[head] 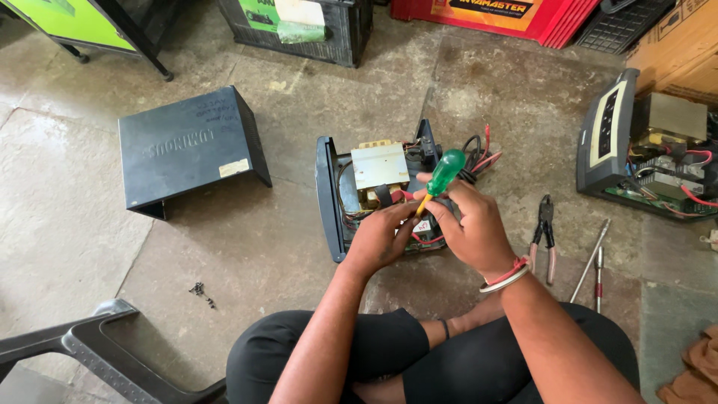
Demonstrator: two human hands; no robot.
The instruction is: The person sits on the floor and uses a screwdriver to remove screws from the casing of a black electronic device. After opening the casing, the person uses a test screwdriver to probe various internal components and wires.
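Two hands over opened inverter chassis (333, 202): right hand (471, 228) fingers gripping green-handled screwdriver (441, 176), tip angled down into the chassis; left hand (381, 236) fingers curled, steadying internals beside tip; pliers (544, 232) set aside

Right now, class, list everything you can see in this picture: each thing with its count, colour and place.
Opened device: one, black case, transformer inside, centre floor.
Removed cover: one, dark grey, left of the device.
Screwdriver: one, green handle, in the right hand.
Pliers: one, pinkish-red grips, floor to the right.
Metal tools: two, silver, beside the pliers.
Second opened device: one, grey, far right.
Screws: small dark cluster, floor lower left.
Plastic chair: one, grey, bottom left.
Cardboard box: one, brown, top right.
Cloth: one, brown, bottom right.
Left hand: on the device's wiring.
Right hand: grips the screwdriver, red and silver bangles on the wrist.
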